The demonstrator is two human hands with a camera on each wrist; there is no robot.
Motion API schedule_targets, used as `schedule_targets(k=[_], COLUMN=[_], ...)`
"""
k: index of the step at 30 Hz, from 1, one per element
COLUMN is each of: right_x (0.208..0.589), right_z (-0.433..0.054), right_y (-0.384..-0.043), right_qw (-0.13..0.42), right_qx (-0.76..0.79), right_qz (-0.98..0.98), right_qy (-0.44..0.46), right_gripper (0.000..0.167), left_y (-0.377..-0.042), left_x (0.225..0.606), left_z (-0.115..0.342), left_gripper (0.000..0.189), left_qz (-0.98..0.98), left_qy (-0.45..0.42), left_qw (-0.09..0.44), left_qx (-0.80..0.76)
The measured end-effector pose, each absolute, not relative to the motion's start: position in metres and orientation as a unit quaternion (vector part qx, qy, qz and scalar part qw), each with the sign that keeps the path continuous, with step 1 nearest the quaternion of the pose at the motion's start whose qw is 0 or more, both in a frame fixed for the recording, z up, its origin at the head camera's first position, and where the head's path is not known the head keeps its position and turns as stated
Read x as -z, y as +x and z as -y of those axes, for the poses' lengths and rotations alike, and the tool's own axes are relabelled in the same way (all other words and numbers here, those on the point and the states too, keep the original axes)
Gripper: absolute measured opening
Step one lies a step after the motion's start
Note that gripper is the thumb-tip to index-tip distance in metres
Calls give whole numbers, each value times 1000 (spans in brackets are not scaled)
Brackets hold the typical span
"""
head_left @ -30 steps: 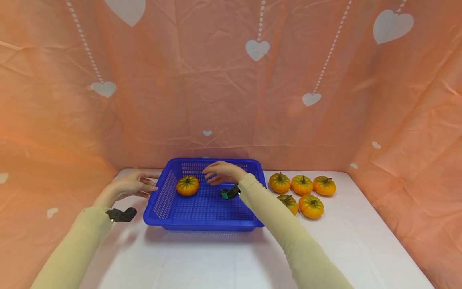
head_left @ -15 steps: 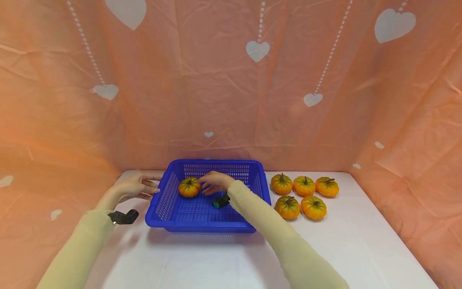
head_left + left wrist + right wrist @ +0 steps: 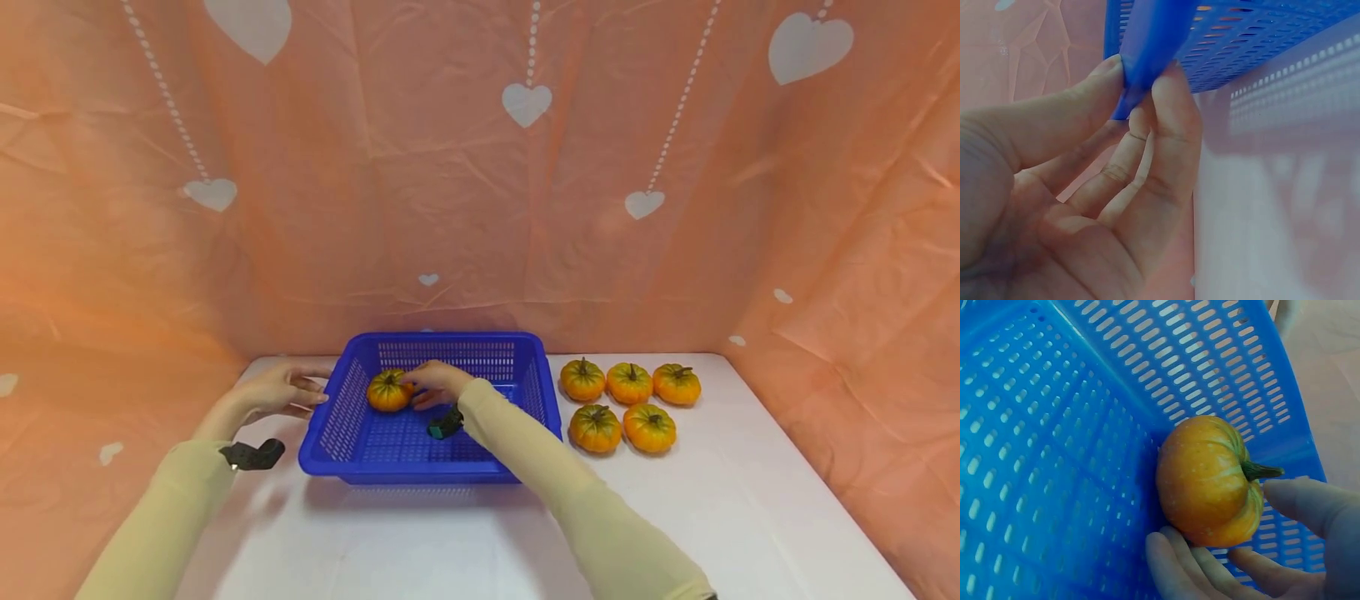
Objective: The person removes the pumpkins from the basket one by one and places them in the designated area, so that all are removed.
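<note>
A blue plastic basket (image 3: 420,479) with slotted walls stands on the white table. My left hand (image 3: 273,392) pinches its left rim (image 3: 1154,56) between thumb and fingers. Inside the basket, toward the back left, sits a small orange-and-green pumpkin (image 3: 388,392). My right hand (image 3: 437,383) reaches into the basket at the pumpkin's right side. In the right wrist view the pumpkin (image 3: 1207,481) has its green stem turned toward the thumb. The thumb (image 3: 1304,500) and loosely bent fingers (image 3: 1172,562) lie at its edge; whether they press on it cannot be told.
Several similar pumpkins (image 3: 630,383) stand in two rows on the table, right of the basket. An orange cloth (image 3: 465,208) with white hearts hangs behind and at both sides. Black straps (image 3: 255,455) sit on both wrists.
My right hand has moved left and slightly down inside the basket, up to the pumpkin. The left hand stays at the rim. Pumpkin and basket have not visibly moved.
</note>
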State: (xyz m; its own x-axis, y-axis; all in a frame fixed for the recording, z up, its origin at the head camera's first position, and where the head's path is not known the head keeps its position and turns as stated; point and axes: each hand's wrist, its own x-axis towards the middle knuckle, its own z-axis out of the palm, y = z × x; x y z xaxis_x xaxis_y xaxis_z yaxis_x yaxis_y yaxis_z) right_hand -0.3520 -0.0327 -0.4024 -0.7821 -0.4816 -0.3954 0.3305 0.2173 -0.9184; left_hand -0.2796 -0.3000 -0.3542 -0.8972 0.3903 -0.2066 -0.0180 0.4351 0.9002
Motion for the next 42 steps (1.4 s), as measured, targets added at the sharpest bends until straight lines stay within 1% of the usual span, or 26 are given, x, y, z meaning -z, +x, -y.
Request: schedule_targets(k=[10, 18, 24, 31, 38, 42], right_x=[406, 408, 407, 406, 409, 410], right_z=[37, 37, 37, 36, 36, 37], right_y=[-349, -350, -348, -348, -350, -351], right_qw=[312, 307, 302, 308, 315, 321], right_qx=[622, 614, 616, 626, 633, 634], right_qz=[-716, -726, -726, -715, -706, -702], right_qy=[-49, -46, -47, -46, -49, -52], right_gripper=[47, 40, 37, 39, 32, 32], left_y=[-279, -282, -282, -282, -281, -281], left_x=[352, 353, 353, 354, 353, 354], left_z=[298, 300, 300, 300, 299, 299], left_gripper=[55, 56, 56, 55, 55, 55], left_qz=[-828, -827, -828, -828, -826, -820], left_qy=[112, 109, 109, 112, 119, 126], left_qw=[203, 202, 200, 202, 205, 209], left_qx=[-510, -513, -512, -510, -512, -518])
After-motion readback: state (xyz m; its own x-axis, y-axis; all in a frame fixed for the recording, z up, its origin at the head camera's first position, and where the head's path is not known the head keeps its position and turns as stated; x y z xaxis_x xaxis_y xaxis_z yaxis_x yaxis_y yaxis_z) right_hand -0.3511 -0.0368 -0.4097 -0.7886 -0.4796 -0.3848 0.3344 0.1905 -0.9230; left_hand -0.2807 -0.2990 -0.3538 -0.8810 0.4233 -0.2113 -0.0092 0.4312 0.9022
